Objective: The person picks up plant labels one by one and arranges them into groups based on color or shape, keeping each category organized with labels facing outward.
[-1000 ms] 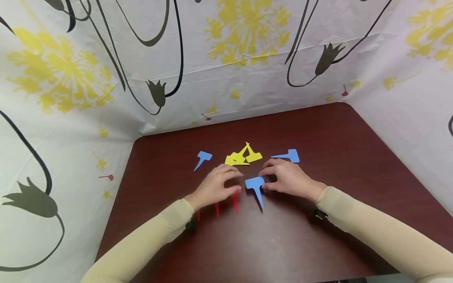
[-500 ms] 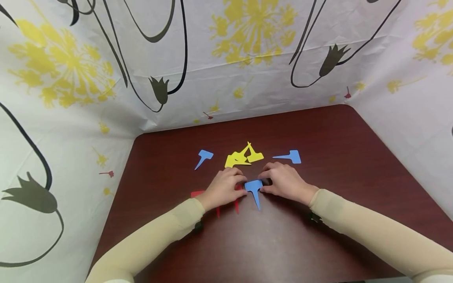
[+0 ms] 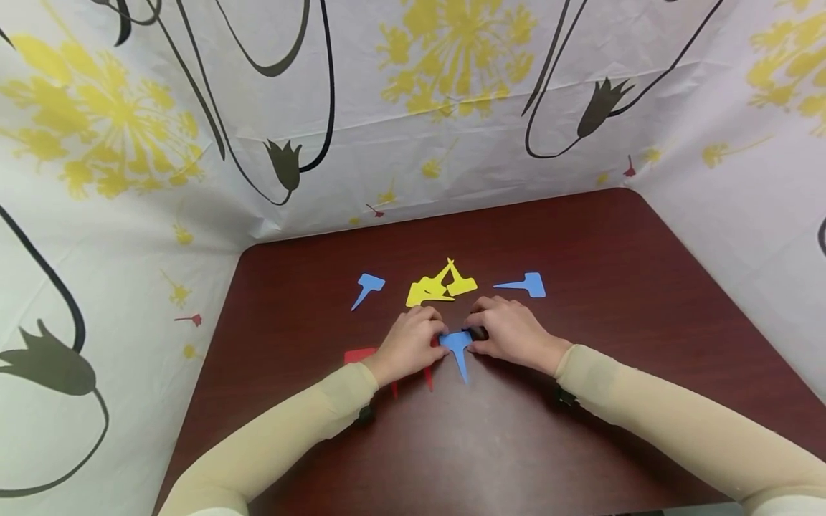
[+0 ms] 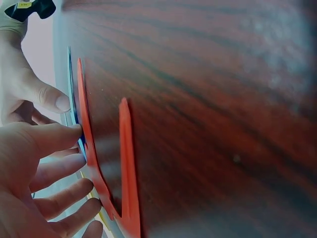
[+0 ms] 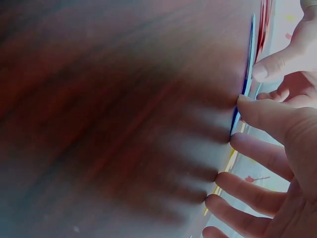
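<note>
Table [image 3: 548, 444], dark red with streaked woodgrain and a faint gloss, fills the lower frame. At frame centre we find a thin, flat blue tag [image 3: 457, 340], T-shaped, its stem tapering to a point toward the lower edge. The left hand [image 3: 409, 344] touches its left end, the right hand [image 3: 515, 332] its right end; on both, the fingers stand apart, and we cannot tell whether thumb and forefinger pinch it. We note similar red tags [image 3: 357, 355] left of it, partly hidden by the left hand. Above centre, yellow tags [image 3: 431, 284] overlap, flanked by two further blue tags [image 3: 534, 284]. Wrinkled white sheeting [image 3: 361, 107], printed with plant motifs, spans the upper frame.
</note>
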Tool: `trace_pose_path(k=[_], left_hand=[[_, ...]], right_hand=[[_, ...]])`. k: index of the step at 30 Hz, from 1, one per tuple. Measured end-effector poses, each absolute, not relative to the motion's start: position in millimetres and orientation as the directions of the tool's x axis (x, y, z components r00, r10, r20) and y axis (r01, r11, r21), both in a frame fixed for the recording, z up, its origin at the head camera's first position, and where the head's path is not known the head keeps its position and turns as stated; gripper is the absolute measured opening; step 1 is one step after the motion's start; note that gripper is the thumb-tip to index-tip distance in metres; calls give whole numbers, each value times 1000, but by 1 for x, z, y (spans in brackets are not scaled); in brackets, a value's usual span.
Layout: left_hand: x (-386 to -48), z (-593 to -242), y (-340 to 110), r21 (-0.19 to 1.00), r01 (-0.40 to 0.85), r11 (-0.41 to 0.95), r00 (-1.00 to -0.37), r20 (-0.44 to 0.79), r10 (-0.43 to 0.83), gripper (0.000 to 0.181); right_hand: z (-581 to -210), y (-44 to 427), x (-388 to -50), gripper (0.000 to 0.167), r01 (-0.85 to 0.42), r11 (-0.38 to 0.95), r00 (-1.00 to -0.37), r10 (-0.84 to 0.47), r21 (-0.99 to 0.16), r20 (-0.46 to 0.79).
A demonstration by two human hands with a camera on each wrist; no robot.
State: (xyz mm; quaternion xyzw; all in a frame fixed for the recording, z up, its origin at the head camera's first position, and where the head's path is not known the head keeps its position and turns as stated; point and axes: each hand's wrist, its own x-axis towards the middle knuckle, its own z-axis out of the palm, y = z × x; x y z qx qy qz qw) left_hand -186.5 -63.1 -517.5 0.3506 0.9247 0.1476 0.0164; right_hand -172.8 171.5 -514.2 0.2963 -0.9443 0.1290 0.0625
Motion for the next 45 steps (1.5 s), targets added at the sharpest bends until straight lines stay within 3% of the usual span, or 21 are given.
trace_pose_path(k=[17, 27, 38, 45], left_hand=[[-190, -514, -69, 353, 611, 709, -775, 83, 627, 28], [-232, -486, -117, 443, 390, 807, -921, 168, 352, 32], [-251, -499, -168, 392, 275, 878, -959, 170, 225, 33], [-249, -505, -181, 374, 218, 902, -974, 136, 179, 33]], right_hand=[[-514, 167, -171, 33, -576, 789, -817, -543, -214, 195], [-503, 181, -163, 26, -556, 800, -826, -501, -226, 257], [-499, 198, -155, 27, -517, 820, -849, -455, -244, 269], [-500, 211, -152, 36, -488, 838, -865, -425, -246, 268]])
